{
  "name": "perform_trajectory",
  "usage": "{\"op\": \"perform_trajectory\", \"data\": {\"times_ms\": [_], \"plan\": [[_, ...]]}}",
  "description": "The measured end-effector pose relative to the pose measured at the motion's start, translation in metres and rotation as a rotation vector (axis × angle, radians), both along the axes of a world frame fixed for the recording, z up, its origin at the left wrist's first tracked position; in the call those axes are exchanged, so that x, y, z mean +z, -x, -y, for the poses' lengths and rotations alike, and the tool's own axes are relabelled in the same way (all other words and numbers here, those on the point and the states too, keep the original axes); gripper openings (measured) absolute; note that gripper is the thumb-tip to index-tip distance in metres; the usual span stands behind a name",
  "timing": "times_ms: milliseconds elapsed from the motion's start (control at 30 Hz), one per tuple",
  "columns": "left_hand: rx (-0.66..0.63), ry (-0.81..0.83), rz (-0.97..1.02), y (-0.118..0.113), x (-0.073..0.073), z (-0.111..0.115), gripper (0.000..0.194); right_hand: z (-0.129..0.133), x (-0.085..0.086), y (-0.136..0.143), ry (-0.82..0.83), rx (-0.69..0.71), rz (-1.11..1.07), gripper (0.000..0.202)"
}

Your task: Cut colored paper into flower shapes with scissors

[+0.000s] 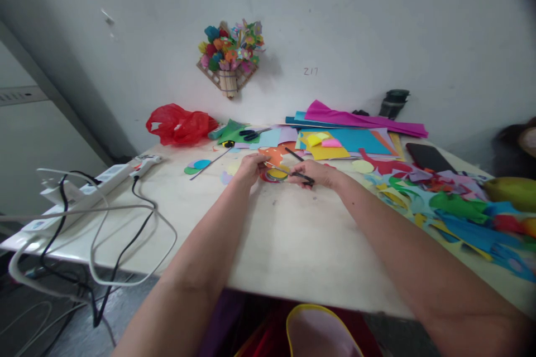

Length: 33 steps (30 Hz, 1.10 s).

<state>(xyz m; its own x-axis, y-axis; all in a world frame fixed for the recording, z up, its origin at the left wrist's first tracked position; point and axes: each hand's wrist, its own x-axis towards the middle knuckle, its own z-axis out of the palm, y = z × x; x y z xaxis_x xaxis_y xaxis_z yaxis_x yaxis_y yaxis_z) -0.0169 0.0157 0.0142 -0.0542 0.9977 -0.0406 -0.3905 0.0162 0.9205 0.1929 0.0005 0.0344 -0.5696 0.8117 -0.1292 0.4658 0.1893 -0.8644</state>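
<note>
My right hand (310,172) is closed around a pair of scissors (302,177) with dark handles, low over the middle of the table. The thin blades point left, toward my left hand (252,167). That hand's fingers are pinched together near the blade tips; what they hold is too small to tell. Just below and behind the blades lie round paper pieces (276,173) in yellow and red. An orange sheet with pale spots (268,152) is behind them. A dark thin stick (294,153) slants beside my right hand.
Paper scraps (456,206) cover the right side, near a phone (431,157). Coloured sheets (360,141), dark scissors (251,134) and a red plastic bag (178,124) sit at the back. Paper discs (202,164) lie left of my hands. A power strip (84,195) with loose cables occupies the left edge.
</note>
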Motion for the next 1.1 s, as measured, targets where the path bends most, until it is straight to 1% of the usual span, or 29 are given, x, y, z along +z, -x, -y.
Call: {"op": "perform_trajectory", "data": {"times_ms": [300,533,767,900,1100], "plan": [[-0.019,-0.013,0.012,0.0006,-0.0018,-0.0018,0.009,0.0015,0.0015,0.0009,-0.023,-0.004,0.001,0.032],[-0.015,-0.01,0.019,-0.0007,0.0005,-0.0002,0.008,0.0014,0.0006,0.0016,-0.042,-0.005,0.005,0.031],[-0.001,-0.013,0.002,-0.0009,0.0008,-0.0005,0.009,0.0035,0.0039,0.001,-0.056,0.0,0.018,0.031],[-0.018,-0.024,0.023,-0.001,0.0001,-0.0005,0.008,0.0035,0.0031,0.0021,-0.04,-0.013,0.012,0.031],[-0.005,-0.014,0.024,-0.0014,0.0007,0.0007,0.011,0.0055,0.0035,0.0041,-0.02,-0.021,0.004,0.034]]}}
